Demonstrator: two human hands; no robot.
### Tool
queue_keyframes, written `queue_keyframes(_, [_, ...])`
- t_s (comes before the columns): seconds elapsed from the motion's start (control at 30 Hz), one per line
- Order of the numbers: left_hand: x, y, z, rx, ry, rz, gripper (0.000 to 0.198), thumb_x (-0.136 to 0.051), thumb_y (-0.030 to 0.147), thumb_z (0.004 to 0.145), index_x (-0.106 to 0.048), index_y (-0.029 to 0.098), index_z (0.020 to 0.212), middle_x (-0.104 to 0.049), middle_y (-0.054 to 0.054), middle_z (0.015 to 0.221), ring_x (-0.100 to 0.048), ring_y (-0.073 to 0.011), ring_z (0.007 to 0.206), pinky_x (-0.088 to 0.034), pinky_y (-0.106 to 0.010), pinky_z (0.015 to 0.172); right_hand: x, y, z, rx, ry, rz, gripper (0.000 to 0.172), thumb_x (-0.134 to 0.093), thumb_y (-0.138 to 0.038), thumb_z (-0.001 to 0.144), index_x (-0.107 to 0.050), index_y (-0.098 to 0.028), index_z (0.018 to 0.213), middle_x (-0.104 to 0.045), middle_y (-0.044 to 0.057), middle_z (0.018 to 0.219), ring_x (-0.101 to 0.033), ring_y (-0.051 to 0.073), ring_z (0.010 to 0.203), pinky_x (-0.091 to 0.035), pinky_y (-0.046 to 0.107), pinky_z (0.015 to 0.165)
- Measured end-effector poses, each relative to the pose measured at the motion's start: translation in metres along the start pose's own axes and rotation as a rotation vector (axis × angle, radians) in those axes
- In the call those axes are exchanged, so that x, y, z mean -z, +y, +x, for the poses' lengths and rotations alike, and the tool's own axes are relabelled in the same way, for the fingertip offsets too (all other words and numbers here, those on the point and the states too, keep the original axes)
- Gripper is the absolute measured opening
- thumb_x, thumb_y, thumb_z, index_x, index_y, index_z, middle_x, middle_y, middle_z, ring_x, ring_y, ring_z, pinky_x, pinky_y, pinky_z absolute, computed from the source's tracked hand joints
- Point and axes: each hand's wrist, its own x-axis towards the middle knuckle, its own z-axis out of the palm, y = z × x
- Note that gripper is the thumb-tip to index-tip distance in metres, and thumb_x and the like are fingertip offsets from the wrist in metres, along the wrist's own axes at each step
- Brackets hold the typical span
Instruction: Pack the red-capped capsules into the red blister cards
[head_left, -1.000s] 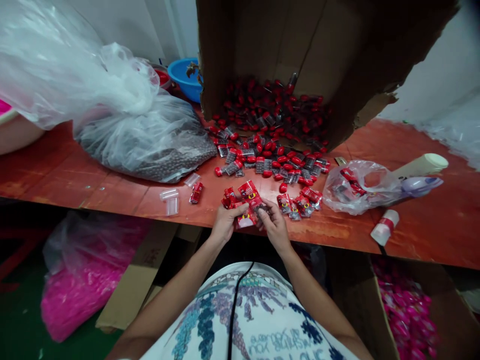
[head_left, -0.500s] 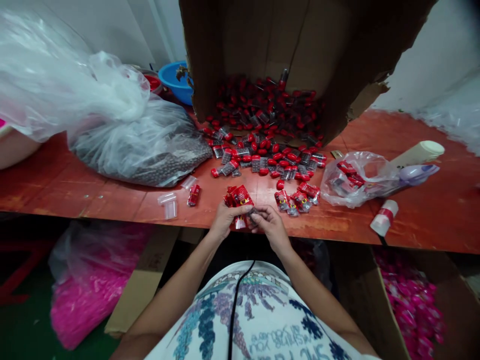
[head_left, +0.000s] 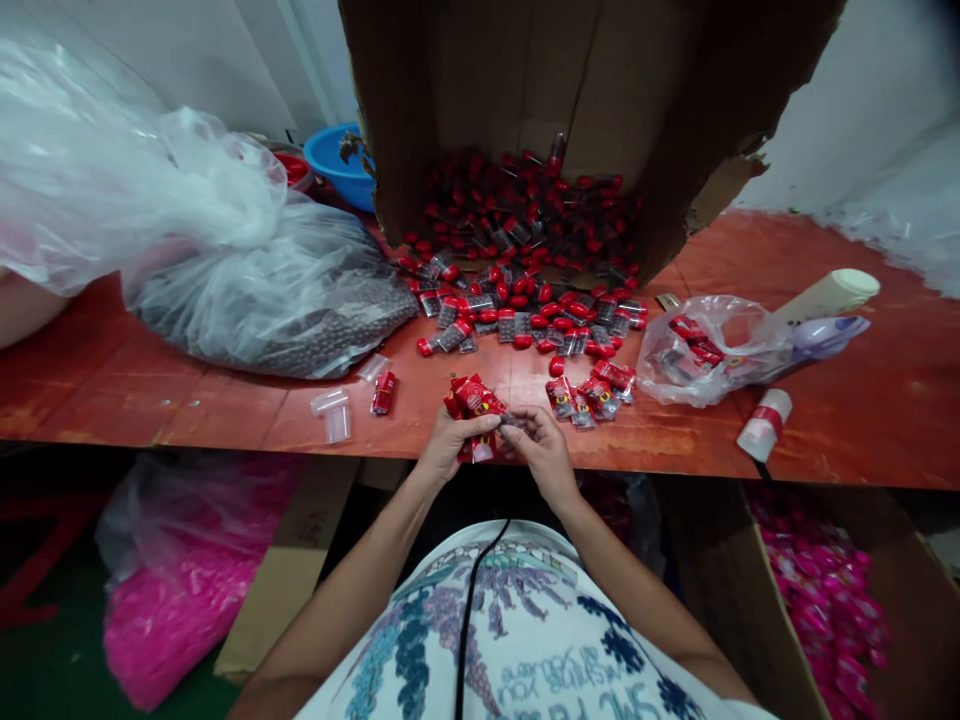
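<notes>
"Red packets [head_left: 474, 397], gathered between both hands at the near edge of the table [head_left: 240, 410]. What do we log as changed?"

"A second ago the upper printed face stood taller and flatter; now we see it lower and creased, the right thumb drawn in close to the left. We judge the handling has narrowed to the dark clear end [head_left: 513, 422] of one packet; whether it is sealed, we cannot tell"

"Grip?"

"Left hand [head_left: 445, 445] clamped on the red packets, thumb laid across them. Right hand [head_left: 547, 448] pinching the dark clear end between thumb and fingertips"

"Pose?"

"Forearms slant inward from either side, wrists near the table edge, both thumbs pointing at each other"

"Surroundings of the grip?"

"Just right, we note a small pile of similar packets [head_left: 596, 397]; beyond the grip, red-capped capsules [head_left: 517, 325]; left of it, a red bundle [head_left: 384, 393], then clear plastic pieces [head_left: 337, 423]"
</notes>
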Motion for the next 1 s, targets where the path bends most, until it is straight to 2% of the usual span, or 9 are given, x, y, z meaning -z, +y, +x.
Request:
queue_keyframes(0.1, [-0.002, -0.002, 0.000, -0.047, 0.070, -0.045, 0.032, -0.082, 0.016, 0.051, -0.067, 0.013, 0.079, -0.068, -0.001, 0.074, -0.063, -0.0146, 0.065, -0.051, -0.027, 0.066, 0.000, -0.002, 0.000, 0.163, 0.008, -0.138, 0.030, -0.064, -0.029, 0.079, -0.062, -0.026, 0.110, -0.067, 0.002, 0.105, -0.063, 0.018, 0.095, -0.051, 0.032, 0.084])
queue_keyframes(0.17, [-0.005, -0.005, 0.001, -0.098, 0.155, -0.021, 0.028, -0.082, 0.017, 0.051, -0.064, 0.013, 0.071, -0.064, 0.002, 0.063, -0.057, -0.0106, 0.054, -0.047, -0.023, 0.057, 0.000, -0.001, -0.001, 0.231, 0.009, -0.220, 0.030, -0.062, -0.029, 0.082, -0.063, -0.026, 0.112, -0.065, 0.003, 0.112, -0.060, 0.020, 0.104, -0.047, 0.035, 0.094])
queue_keyframes(0.23, [-0.009, -0.008, 0.001, -0.144, 0.197, 0.038, 0.026, -0.082, 0.019, 0.053, -0.060, 0.013, 0.065, -0.059, 0.004, 0.056, -0.051, -0.0083, 0.047, -0.043, -0.021, 0.050, -0.002, 0.001, -0.003, 0.201, 0.020, -0.203, 0.028, -0.060, -0.031, 0.083, -0.063, -0.026, 0.111, -0.067, 0.003, 0.105, -0.064, 0.018, 0.093, -0.052, 0.033, 0.085])
queue_keyframes(0.3, [-0.013, -0.009, 0.000, -0.198, 0.203, 0.090, 0.027, -0.082, 0.021, 0.054, -0.058, 0.013, 0.065, -0.058, 0.004, 0.057, -0.051, -0.0085, 0.049, -0.042, -0.021, 0.051, -0.004, 0.004, -0.004, 0.098, 0.020, -0.105, 0.027, -0.058, -0.034, 0.084, -0.061, -0.026, 0.109, -0.067, 0.002, 0.096, -0.065, 0.014, 0.072, -0.055, 0.027, 0.065])
queue_keyframes(0.4, [-0.018, -0.005, -0.001, -0.257, 0.215, 0.139, 0.029, -0.082, 0.023, 0.054, -0.058, 0.014, 0.067, -0.060, 0.003, 0.061, -0.053, -0.0093, 0.053, -0.043, -0.021, 0.054, -0.008, 0.007, -0.004, -0.007, 0.000, 0.036, 0.027, -0.060, -0.036, 0.083, -0.057, -0.026, 0.107, -0.066, -0.001, 0.089, -0.060, 0.010, 0.055, -0.051, 0.022, 0.048])
queue_keyframes(0.5, [-0.019, 0.000, 0.000, -0.218, 0.218, 0.169, 0.031, -0.083, 0.024, 0.052, -0.057, 0.014, 0.066, -0.056, 0.004, 0.057, -0.047, -0.0070, 0.047, -0.038, -0.019, 0.046, -0.008, 0.008, -0.001, 0.007, 0.030, 0.113, 0.028, -0.062, -0.035, 0.081, -0.056, -0.025, 0.106, -0.066, -0.001, 0.089, -0.060, 0.010, 0.056, -0.052, 0.021, 0.050])
queue_keyframes(0.67, [-0.010, 0.000, 0.005, -0.073, 0.116, 0.159, 0.028, -0.080, 0.029, 0.057, -0.062, 0.012, 0.068, -0.054, 0.003, 0.054, -0.036, -0.0045, 0.037, -0.021, -0.019, 0.033, -0.002, 0.008, 0.006, -0.026, 0.003, 0.181, 0.029, -0.063, -0.035, 0.080, -0.055, -0.024, 0.106, -0.065, -0.002, 0.083, -0.059, 0.010, 0.052, -0.051, 0.022, 0.050])
queue_keyframes(0.83, [-0.008, -0.003, 0.010, -0.099, 0.195, 0.183, 0.029, -0.083, 0.025, 0.051, -0.057, 0.014, 0.058, -0.045, 0.007, 0.043, -0.031, -0.0038, 0.034, -0.020, -0.019, 0.034, 0.002, 0.017, 0.010, 0.095, 0.070, -0.044, 0.027, -0.064, -0.034, 0.079, -0.058, -0.022, 0.102, -0.067, 0.002, 0.091, -0.065, 0.016, 0.075, -0.054, 0.028, 0.066])
queue_keyframes(1.0, [-0.010, -0.003, 0.010, -0.128, 0.235, 0.189, 0.028, -0.085, 0.023, 0.047, -0.063, 0.013, 0.061, -0.051, 0.005, 0.046, -0.040, -0.0059, 0.039, -0.030, -0.020, 0.039, 0.002, 0.019, 0.008, 0.229, 0.125, -0.304, 0.024, -0.061, -0.034, 0.082, -0.061, -0.022, 0.103, -0.068, 0.003, 0.097, -0.064, 0.018, 0.089, -0.051, 0.032, 0.081])
